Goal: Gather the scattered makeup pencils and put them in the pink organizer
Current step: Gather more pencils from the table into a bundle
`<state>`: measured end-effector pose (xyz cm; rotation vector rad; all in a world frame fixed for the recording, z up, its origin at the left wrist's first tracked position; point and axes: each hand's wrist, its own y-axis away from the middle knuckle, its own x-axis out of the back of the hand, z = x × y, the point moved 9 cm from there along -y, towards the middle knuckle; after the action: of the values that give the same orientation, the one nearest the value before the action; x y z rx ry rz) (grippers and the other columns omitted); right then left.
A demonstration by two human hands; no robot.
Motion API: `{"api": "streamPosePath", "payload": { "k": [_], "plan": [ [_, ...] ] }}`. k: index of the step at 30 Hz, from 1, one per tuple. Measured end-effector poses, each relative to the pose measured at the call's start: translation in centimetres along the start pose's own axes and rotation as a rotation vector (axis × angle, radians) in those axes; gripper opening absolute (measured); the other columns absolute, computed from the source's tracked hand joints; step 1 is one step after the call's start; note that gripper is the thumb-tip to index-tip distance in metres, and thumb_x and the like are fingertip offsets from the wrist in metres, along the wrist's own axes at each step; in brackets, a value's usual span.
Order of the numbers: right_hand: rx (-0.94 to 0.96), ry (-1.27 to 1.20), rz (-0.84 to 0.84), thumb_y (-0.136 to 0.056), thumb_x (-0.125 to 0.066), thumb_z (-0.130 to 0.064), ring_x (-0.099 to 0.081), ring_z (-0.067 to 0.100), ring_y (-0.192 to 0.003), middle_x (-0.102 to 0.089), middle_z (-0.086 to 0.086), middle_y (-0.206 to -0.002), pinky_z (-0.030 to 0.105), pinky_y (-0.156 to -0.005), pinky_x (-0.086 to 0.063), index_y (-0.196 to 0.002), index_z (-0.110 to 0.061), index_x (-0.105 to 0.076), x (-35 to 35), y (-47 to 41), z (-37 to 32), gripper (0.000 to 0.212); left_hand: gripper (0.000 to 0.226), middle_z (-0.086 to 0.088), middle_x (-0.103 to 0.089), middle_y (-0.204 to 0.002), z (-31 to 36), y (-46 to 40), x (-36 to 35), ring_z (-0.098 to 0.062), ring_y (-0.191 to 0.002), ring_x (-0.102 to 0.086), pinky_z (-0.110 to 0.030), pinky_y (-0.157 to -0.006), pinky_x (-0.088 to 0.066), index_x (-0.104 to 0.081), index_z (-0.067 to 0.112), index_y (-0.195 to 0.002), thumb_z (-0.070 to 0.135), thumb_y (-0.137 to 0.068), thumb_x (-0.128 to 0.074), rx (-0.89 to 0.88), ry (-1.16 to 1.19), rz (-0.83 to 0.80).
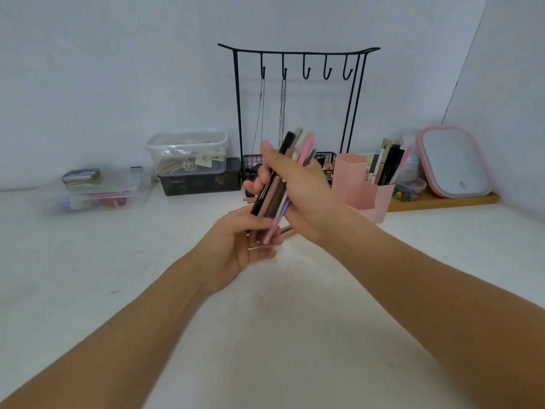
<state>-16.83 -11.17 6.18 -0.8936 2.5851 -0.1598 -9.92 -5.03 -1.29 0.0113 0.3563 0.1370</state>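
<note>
A bundle of several makeup pencils (275, 199), black, brown, pink and lilac, stands nearly upright above the white table. My right hand (298, 184) grips the bundle around its middle. My left hand (239, 246) cups the lower ends from below, fingers curled against them. The pink organizer (352, 178) stands just right of my right hand, with several pencils and pens (387, 163) upright in its right compartment. One more pencil (285, 230) lies on the table under the bundle, mostly hidden.
Behind the hands stands a black jewellery stand (298, 51) with chains hanging from it. At the left are clear plastic boxes (187, 152) on a dark box, and a flat clear case (91, 190). A pink-framed mirror (454, 160) leans at the right on a wooden tray (442, 202).
</note>
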Motion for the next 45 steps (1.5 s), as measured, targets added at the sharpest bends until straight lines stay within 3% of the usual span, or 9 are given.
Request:
{"api": "streamPosePath", "payload": {
  "k": [3, 6, 10, 17, 22, 24, 37, 41, 45],
  "plan": [
    [0.019, 0.075, -0.024, -0.091, -0.073, -0.017, -0.068, 0.03, -0.068, -0.064, 0.012, -0.067, 0.047, -0.084, -0.061, -0.078, -0.004, -0.066, 0.0, -0.1, -0.7, 0.02, 0.044, -0.019, -0.07, -0.098, -0.2, 0.3, -1.0, -0.03, -0.089, -0.068, -0.034, -0.067, -0.061, -0.072, 0.002, -0.11, 0.007, -0.067, -0.065, 0.086, 0.218, -0.16],
    [-0.005, 0.228, -0.084, -0.088, -0.076, -0.017, -0.071, 0.031, -0.081, -0.069, 0.01, -0.071, 0.048, -0.083, -0.061, -0.082, -0.007, -0.068, -0.6, 0.3, 0.5, 0.014, 0.032, -0.017, -0.071, -0.09, -1.0, 0.8, -1.7, -0.023, -0.072, -0.066, -0.027, -0.055, -0.055, -0.073, 0.005, -0.099, 0.003, -0.067, -0.067, 0.117, 0.066, -0.176],
    [0.014, 0.461, -0.142, -0.09, -0.073, -0.027, -0.074, 0.034, -0.092, -0.075, 0.019, -0.082, 0.046, -0.096, -0.055, -0.083, 0.001, -0.071, -1.2, 0.4, 1.4, 0.029, 0.011, -0.008, -0.063, -0.068, -1.8, 0.8, -1.6, -0.016, -0.057, -0.057, -0.022, -0.043, -0.039, -0.066, 0.01, -0.083, 0.008, -0.08, -0.076, 0.112, -0.3, -0.076],
    [-0.194, 0.44, -0.365, -0.098, -0.049, -0.054, -0.069, 0.028, -0.103, -0.072, 0.007, -0.112, 0.037, -0.094, -0.055, -0.114, -0.009, -0.067, -0.1, -0.6, 1.7, 0.051, 0.031, 0.0, -0.041, -0.05, -0.2, -0.2, 1.5, -0.013, -0.042, -0.036, -0.02, -0.035, -0.023, -0.048, 0.016, -0.066, 0.013, -0.087, -0.071, -0.018, -0.265, 0.215],
    [-0.066, 1.52, -0.429, -0.094, -0.067, -0.037, -0.063, 0.008, -0.095, -0.069, -0.006, -0.116, 0.011, -0.074, -0.045, -0.119, -0.018, -0.071, 5.3, -2.2, 2.0, 0.031, 0.034, 0.002, -0.04, -0.051, 1.0, -0.6, 5.2, -0.012, -0.041, -0.034, -0.021, -0.038, -0.02, -0.045, 0.02, -0.065, 0.015, -0.087, -0.07, -0.074, -0.143, 0.416],
    [-0.13, 1.634, -0.481, -0.092, -0.071, -0.025, -0.06, 0.01, -0.099, -0.068, -0.007, -0.117, 0.011, -0.071, -0.041, -0.12, -0.019, -0.072, 6.4, -2.3, 3.5, 0.029, 0.034, 0.003, -0.04, -0.05, 0.7, -0.7, 5.8, -0.012, -0.042, -0.033, -0.02, -0.037, -0.021, -0.044, 0.02, -0.065, 0.015, -0.087, -0.07, -0.052, -0.154, 0.43],
    [0.083, 1.526, -0.339, -0.088, -0.074, -0.011, -0.055, 0.009, -0.079, -0.066, 0.001, -0.099, 0.019, -0.064, -0.038, -0.091, -0.019, -0.064, 6.5, -3.5, 3.3, 0.012, 0.036, 0.004, -0.039, -0.048, 0.3, -1.0, 5.1, -0.011, -0.042, -0.032, -0.02, -0.036, -0.022, -0.046, 0.018, -0.065, 0.022, -0.089, -0.072, -0.041, -0.197, 0.373],
    [0.311, 1.14, -0.083, -0.09, -0.072, -0.009, -0.054, 0.005, -0.064, -0.065, -0.002, -0.082, 0.021, -0.063, -0.044, -0.092, -0.019, -0.067, 5.2, -3.5, -2.2, 0.011, 0.031, 0.003, -0.036, -0.052, 0.2, -1.0, 4.1, -0.01, -0.043, -0.032, -0.022, -0.039, -0.018, -0.055, 0.016, -0.07, 0.034, -0.089, -0.073, -0.05, -0.182, 0.301],
    [0.032, 0.546, -0.148, -0.094, -0.063, 0.0, -0.062, 0.014, -0.062, -0.075, 0.014, -0.088, 0.023, -0.06, -0.056, -0.11, -0.005, -0.064, 3.4, -2.7, -2.4, 0.016, 0.031, 0.004, -0.035, -0.054, -0.3, -0.8, 2.8, -0.008, -0.043, -0.033, -0.02, -0.038, -0.019, -0.068, 0.014, -0.088, 0.044, -0.09, -0.067, -0.023, -0.155, 0.211]
  ]
}}
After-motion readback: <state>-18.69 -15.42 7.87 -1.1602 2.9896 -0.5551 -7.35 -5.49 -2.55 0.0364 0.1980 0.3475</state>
